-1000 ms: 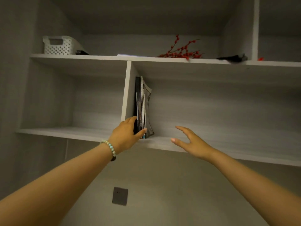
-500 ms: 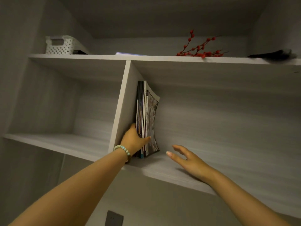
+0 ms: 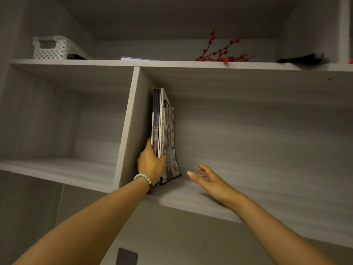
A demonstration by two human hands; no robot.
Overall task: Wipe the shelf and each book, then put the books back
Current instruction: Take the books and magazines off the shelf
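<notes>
- A small stack of thin books [image 3: 163, 131] is seen standing upright in the right compartment, pressed against the vertical divider [image 3: 131, 131]
- The stack's lower edges are set on the lower shelf board [image 3: 191, 201], near its front edge
- The outermost book, with a dark photographic cover, is bowed outward at its lower corner
- The stack is gripped low down by the left hand [image 3: 151, 163]: the thumb is laid across the outer cover, and the fingers are tucked on the divider side, mostly hidden
- A beaded bracelet [image 3: 143, 177] is worn on the left wrist
- The right hand [image 3: 209, 181] is held wide, fingers spread and holding nothing, just right of the stack and apart from it; contact with the board cannot be told
- On the upper shelf [image 3: 172, 64] are noted: a white perforated basket [image 3: 51, 47] at left, a flat pale item [image 3: 137, 58] at centre, a red berry sprig [image 3: 223, 52], and a blurred dark object [image 3: 303, 58] at right
- A dark wall plate [image 3: 126, 257] is seen below the shelving
</notes>
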